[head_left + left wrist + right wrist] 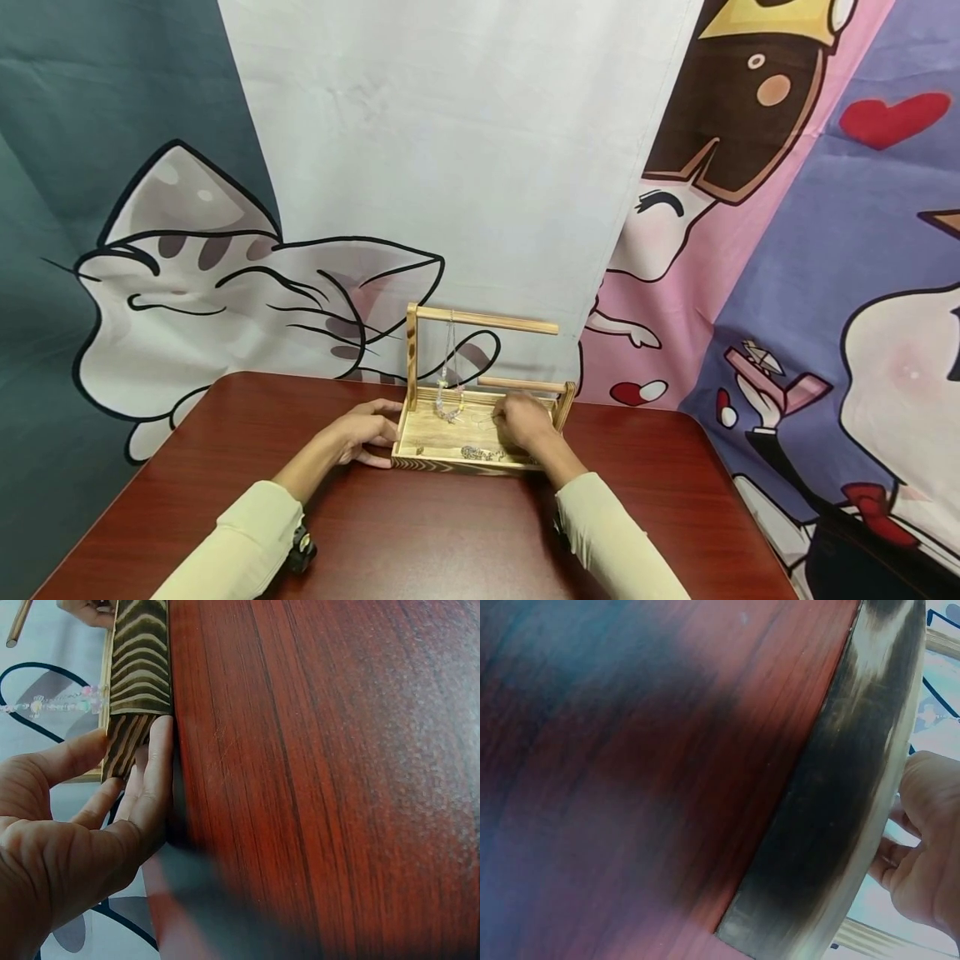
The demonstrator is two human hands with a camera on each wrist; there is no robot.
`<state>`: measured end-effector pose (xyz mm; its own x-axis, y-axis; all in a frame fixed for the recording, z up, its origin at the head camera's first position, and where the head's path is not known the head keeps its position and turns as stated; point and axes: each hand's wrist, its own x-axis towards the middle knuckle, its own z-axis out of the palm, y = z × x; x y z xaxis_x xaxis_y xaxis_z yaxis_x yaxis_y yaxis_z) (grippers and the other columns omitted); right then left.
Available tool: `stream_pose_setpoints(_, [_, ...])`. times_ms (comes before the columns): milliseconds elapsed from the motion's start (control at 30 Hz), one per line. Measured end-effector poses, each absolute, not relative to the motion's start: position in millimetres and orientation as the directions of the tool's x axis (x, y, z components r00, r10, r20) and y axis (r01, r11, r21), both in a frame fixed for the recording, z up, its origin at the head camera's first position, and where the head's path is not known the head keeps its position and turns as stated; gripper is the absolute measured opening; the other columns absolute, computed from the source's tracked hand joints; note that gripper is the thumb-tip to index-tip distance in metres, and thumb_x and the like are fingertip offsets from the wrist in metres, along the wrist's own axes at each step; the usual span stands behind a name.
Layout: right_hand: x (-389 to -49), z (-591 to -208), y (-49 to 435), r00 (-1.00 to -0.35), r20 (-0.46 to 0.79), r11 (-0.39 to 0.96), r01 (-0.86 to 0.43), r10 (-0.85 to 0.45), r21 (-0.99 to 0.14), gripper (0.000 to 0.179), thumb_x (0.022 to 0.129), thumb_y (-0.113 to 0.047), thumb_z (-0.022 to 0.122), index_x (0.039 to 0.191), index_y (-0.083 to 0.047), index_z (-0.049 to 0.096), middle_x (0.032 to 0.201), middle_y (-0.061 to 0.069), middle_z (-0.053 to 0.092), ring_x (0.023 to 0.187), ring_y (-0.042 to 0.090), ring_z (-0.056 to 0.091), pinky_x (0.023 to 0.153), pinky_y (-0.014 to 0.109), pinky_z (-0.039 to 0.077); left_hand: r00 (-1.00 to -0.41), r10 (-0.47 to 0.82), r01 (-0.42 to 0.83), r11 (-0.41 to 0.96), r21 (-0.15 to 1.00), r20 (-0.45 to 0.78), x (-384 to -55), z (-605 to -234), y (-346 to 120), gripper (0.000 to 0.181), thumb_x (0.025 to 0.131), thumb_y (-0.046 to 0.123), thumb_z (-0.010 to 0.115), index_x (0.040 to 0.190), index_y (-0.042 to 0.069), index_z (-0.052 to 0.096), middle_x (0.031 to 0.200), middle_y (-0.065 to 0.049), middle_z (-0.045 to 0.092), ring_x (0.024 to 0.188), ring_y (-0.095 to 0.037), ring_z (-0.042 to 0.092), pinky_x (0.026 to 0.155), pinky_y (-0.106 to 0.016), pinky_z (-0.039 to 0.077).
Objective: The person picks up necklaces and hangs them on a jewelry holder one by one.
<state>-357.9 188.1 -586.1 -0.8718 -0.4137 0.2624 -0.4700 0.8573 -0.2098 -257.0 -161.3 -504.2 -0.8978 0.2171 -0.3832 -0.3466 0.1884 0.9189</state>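
There are one glossy red-brown wooden table (pixel 450 533), one pale rectangular wooden tray (pixel 420 429), two slim wooden bars (pixel 487 320) (pixel 522 385), one pastel beaded necklace (pixel 451 415), two bare hands (pixel 365 431) (pixel 527 421), two cream sleeves (pixel 251 533) (pixel 615 533)

Left fingers (pixel 159 750) against striped wooden tray (pixel 140 664)

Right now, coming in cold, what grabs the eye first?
The cartoon backdrop, filling the head view behind the table, with its big cat at left. Then the wooden stand on the table, a beaded necklace hanging from its upper bar. Last, two hands: left hand gripping the stand's left end, right hand over its right side.
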Motion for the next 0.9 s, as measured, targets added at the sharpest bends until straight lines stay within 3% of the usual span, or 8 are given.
stream_pose_setpoints(100, [-359.6,-585.5,185.7,-0.875,0.237,0.854,-0.472,-0.422,-0.221,0.029,0.078,-0.006,0.067,0.074,-0.034,0.071,0.085,-0.009,0.067,0.083,0.013,0.065,0.067,0.031,0.059,-0.898,0.217,-0.346,0.189,0.919,-0.382,-256.2,-503.9,-162.1,0.075,0.094,-0.006,0.063,0.165,0.002,0.041,0.134,-0.027,0.072,0.109,-0.028,0.078,0.080,-0.051,0.072])
stream_pose_setpoints(233, [-359.4,-587.3,183.1,-0.858,0.207,0.849,-0.503,-0.469,-0.161,0.026,0.075,-0.007,0.071,0.073,-0.030,0.060,0.082,-0.008,0.058,0.083,0.016,0.058,0.081,0.037,0.056,-0.898,0.215,-0.348,0.188,0.919,-0.384,-256.1,-504.7,-161.9,0.075,0.094,-0.006,0.063,0.165,0.002,0.041,0.135,-0.027,0.073,0.109,-0.028,0.078,0.080,-0.051,0.073])
stream_pose_setpoints(333, [-358.0,-588.7,181.3,-0.845,0.201,0.849,-0.520,-0.495,-0.096,0.021,0.079,-0.012,0.077,0.079,-0.023,0.060,0.087,-0.002,0.060,0.092,0.025,0.062,0.096,0.045,0.055,-0.898,0.214,-0.347,0.188,0.919,-0.383,-256.6,-505.2,-161.9,0.076,0.094,-0.006,0.064,0.166,0.002,0.041,0.135,-0.027,0.073,0.109,-0.028,0.078,0.080,-0.051,0.073])
stream_pose_setpoints(400, [-357.0,-588.2,180.6,-0.846,0.194,0.851,-0.519,-0.497,-0.082,0.017,0.083,-0.014,0.075,0.083,-0.020,0.059,0.091,0.003,0.062,0.098,0.031,0.062,0.097,0.048,0.055,-0.899,0.212,-0.349,0.186,0.919,-0.384,-256.9,-505.2,-162.0,0.076,0.093,-0.007,0.064,0.166,0.002,0.042,0.134,-0.027,0.073,0.109,-0.028,0.078,0.080,-0.052,0.073])
stream_pose_setpoints(533, [-353.7,-581.1,179.9,-0.863,0.149,0.850,-0.502,-0.483,-0.156,0.014,0.084,-0.014,0.071,0.086,-0.017,0.058,0.098,0.009,0.061,0.103,0.038,0.058,0.099,0.055,0.054,-0.898,0.212,-0.350,0.186,0.918,-0.386,-257.0,-504.7,-162.2,0.076,0.093,-0.006,0.064,0.165,0.002,0.042,0.134,-0.027,0.073,0.110,-0.028,0.078,0.080,-0.052,0.073])
stream_pose_setpoints(667, [-346.4,-566.9,180.1,-0.884,0.092,0.838,-0.464,-0.458,-0.286,0.017,0.077,-0.010,0.070,0.089,-0.018,0.060,0.100,0.006,0.061,0.101,0.031,0.059,0.121,0.061,0.050,-0.896,0.219,-0.351,0.184,0.918,-0.387,-256.6,-503.9,-161.8,0.075,0.094,-0.006,0.063,0.165,0.002,0.042,0.134,-0.027,0.073,0.109,-0.027,0.078,0.081,-0.052,0.073])
stream_pose_setpoints(767, [-347.3,-565.4,181.6,-0.890,0.090,0.816,-0.448,-0.448,-0.366,0.013,0.086,-0.012,0.067,0.095,-0.019,0.062,0.096,0.000,0.064,0.093,0.021,0.064,0.118,0.056,0.057,-0.895,0.220,-0.353,0.185,0.917,-0.389,-256.1,-502.8,-161.7,0.075,0.094,-0.007,0.063,0.165,0.002,0.042,0.134,-0.027,0.072,0.107,-0.026,0.078,0.081,-0.052,0.072])
stream_pose_setpoints(900, [-358.6,-581.7,185.6,-0.881,0.163,0.769,-0.468,-0.443,-0.435,0.003,0.104,-0.017,0.058,0.102,-0.019,0.061,0.088,-0.004,0.066,0.084,0.016,0.066,0.083,0.043,0.064,-0.893,0.219,-0.356,0.187,0.915,-0.393,-255.7,-502.1,-162.1,0.076,0.093,-0.006,0.064,0.165,0.002,0.042,0.134,-0.027,0.073,0.106,-0.026,0.077,0.082,-0.052,0.072])
